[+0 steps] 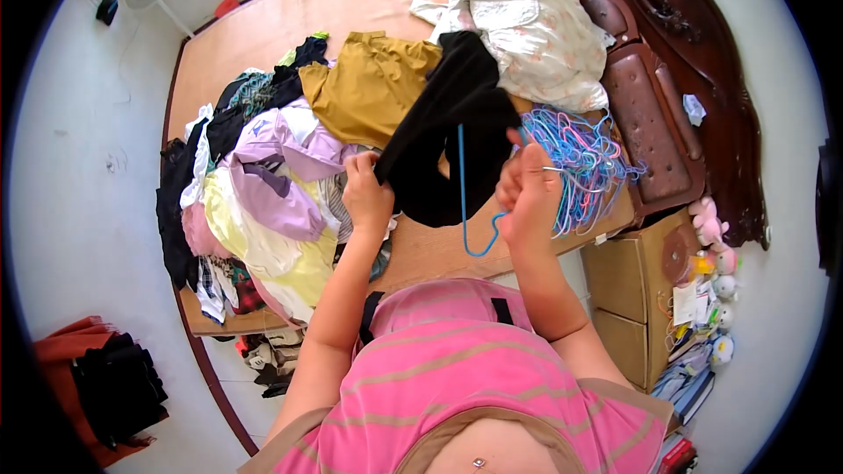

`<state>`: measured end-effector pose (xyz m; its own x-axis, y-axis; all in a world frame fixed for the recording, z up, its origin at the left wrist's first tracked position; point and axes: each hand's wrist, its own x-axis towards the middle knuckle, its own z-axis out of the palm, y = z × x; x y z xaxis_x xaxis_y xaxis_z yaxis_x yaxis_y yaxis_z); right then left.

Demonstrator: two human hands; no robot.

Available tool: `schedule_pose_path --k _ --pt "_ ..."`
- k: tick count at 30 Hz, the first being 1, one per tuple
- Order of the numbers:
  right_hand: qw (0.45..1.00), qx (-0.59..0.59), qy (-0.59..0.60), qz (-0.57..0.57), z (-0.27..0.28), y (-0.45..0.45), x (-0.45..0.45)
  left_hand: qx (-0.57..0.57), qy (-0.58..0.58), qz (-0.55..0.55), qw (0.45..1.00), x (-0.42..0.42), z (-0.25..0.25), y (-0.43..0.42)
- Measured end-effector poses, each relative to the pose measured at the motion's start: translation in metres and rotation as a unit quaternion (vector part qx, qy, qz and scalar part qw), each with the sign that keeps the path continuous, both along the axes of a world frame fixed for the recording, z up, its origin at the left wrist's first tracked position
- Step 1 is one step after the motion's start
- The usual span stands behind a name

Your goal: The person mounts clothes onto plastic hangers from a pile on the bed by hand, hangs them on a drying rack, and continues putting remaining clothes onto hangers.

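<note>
A black garment (448, 132) hangs in front of me over the bed, its folds looping round a gap where the bed surface shows. My left hand (367, 193) is closed on the garment's left edge. In my right hand (529, 189), fingers pinched, is a blue clothes hanger (463, 184); its hook curves at the bottom near my wrist. One hanger arm crosses the black cloth, and part of the hanger is hidden behind my fingers. Just beyond the cloth lies a mustard-yellow shirt (369, 83).
Heaped clothes (272, 175) cover the bed's left side. A tangle of coloured hangers (575, 167) lies at the right, below a folded white floral cloth (544, 44). The brown padded headboard (650, 114) and a cardboard box (623, 285) border the right side.
</note>
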<state>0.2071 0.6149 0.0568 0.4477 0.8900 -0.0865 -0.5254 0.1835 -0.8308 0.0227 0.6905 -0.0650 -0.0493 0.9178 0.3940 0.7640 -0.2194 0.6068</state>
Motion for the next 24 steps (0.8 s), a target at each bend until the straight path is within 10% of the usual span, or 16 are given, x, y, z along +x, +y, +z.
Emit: schedule_pose_path --k 9,11,13,17,20,24 --pt "0.980 0.098 -0.006 -0.172 -0.030 0.067 0.001 -0.270 -0.149 -0.217 0.926 0.029 0.011 -0.048" --pt "0.975 0.060 -0.099 -0.191 -0.053 0.072 -0.005 -0.430 -0.423 -0.224 0.765 0.027 0.021 -0.045" --pt "0.899 0.005 -0.409 -0.153 -0.110 0.071 0.017 -0.400 -0.530 -0.195 0.722 0.014 0.030 -0.034" --pt "0.867 -0.044 -0.494 0.049 -0.084 0.041 0.044 -0.342 -0.487 -0.111 0.796 -0.014 0.025 -0.009" --pt "0.889 -0.074 -0.418 0.172 -0.050 0.027 0.060 -0.139 -0.216 -0.103 0.961 -0.018 0.018 0.000" --pt "0.888 -0.073 -0.406 0.204 -0.015 0.018 0.072 -0.083 -0.117 -0.149 0.978 -0.008 0.049 0.008"
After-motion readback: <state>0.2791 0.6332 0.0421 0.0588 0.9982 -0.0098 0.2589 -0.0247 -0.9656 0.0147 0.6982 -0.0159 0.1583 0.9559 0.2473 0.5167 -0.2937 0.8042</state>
